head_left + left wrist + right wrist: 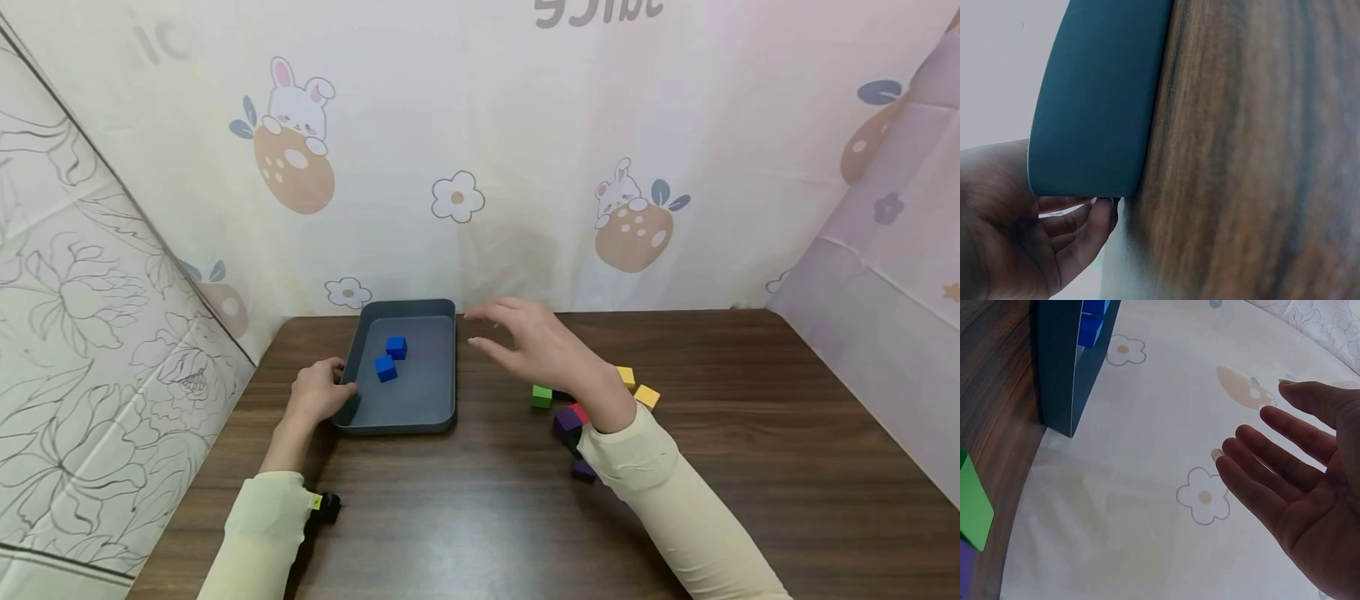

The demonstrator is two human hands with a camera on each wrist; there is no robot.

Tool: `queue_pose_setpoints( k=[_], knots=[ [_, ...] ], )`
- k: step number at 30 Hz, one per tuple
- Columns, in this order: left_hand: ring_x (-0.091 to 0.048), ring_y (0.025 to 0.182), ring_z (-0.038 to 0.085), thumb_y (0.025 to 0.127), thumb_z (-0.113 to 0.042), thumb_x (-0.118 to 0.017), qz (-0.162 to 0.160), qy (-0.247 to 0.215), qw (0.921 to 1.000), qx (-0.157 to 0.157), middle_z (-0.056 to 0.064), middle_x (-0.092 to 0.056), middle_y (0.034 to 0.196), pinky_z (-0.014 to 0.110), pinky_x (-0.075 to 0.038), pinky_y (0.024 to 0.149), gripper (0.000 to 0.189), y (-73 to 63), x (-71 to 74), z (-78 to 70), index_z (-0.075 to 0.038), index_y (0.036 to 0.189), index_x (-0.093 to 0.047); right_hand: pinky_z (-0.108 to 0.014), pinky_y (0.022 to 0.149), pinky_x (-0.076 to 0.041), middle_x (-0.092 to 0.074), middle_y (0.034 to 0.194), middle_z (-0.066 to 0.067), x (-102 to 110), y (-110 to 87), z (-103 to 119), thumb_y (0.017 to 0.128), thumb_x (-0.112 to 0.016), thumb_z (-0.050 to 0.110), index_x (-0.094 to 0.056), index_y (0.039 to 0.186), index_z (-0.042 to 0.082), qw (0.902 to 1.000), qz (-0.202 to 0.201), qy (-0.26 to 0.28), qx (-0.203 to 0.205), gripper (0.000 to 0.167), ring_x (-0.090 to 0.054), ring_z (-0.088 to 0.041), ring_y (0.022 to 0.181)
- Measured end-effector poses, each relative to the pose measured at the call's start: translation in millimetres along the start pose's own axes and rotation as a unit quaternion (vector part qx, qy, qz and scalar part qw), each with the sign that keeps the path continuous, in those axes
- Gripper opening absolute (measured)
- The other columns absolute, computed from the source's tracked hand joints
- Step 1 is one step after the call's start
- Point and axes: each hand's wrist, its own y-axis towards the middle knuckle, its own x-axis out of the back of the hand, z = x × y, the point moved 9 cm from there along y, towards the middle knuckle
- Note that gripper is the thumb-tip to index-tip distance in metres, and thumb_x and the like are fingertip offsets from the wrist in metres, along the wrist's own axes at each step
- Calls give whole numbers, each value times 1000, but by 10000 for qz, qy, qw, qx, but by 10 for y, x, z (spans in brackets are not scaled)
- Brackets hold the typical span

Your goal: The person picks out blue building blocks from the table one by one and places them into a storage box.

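Note:
A dark grey rectangular tray (397,427) stands on the wooden table at centre left, with two blue cubes (386,368) lying inside it. At its left side, my left hand (317,392) grips the wall, thumb at the rim and fingers outside. The left wrist view shows the tray's outer wall (1097,106) close up, fingers curled beside its end. My right hand (536,343) hovers right of the tray, fingers extended and apart, holding nothing. In the right wrist view its palm and spread fingers (1300,431) are plain to see.
Below and beyond my right forearm lie loose cubes: a green cube (542,396), yellow cubes (647,397), purple cubes (567,422) and a red cube (580,412), partly hidden by the sleeve. A patterned curtain (517,167) hangs along the table's back edge.

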Motion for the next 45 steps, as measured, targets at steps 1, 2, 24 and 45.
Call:
queue_pose_setpoints(
  k=[1,2,24,45],
  knots=[
    [-69,96,38,97,-18,-71,2,-1,10000,10,28,-72,116,55,-57,87,42,-3,1,-1,5,131,-65,-38,98,-56,-72,129,-3,4,-7,-7,100,-75,20,-70,132,10,10000,5,-25,-11,34,-67,-17,118],
    [-69,95,37,97,-18,-71,1,1,10000,21,28,-72,116,55,-57,87,42,-5,3,1,5,132,-65,-39,98,-56,-72,129,-3,9,-14,-13,100,-75,19,-71,132,10,10000,4,-51,-7,34,-67,-18,118],
    [-69,96,38,98,-18,-71,51,9,10000,47,29,-71,117,55,-58,88,42,4,6,-1,6,132,-64,-44,97,-56,-72,124,-3,205,-444,-204,98,-78,22,-72,128,9,9973,210,-576,-402,33,-68,-22,114],
    [-69,94,37,98,-19,-71,5,41,10000,-68,27,-72,114,56,-57,87,43,16,-10,14,6,132,-64,-48,93,-57,-74,115,-2,307,-1067,-604,94,-82,23,-76,119,9,9850,842,-959,-1165,29,-71,-23,107]
  ],
)
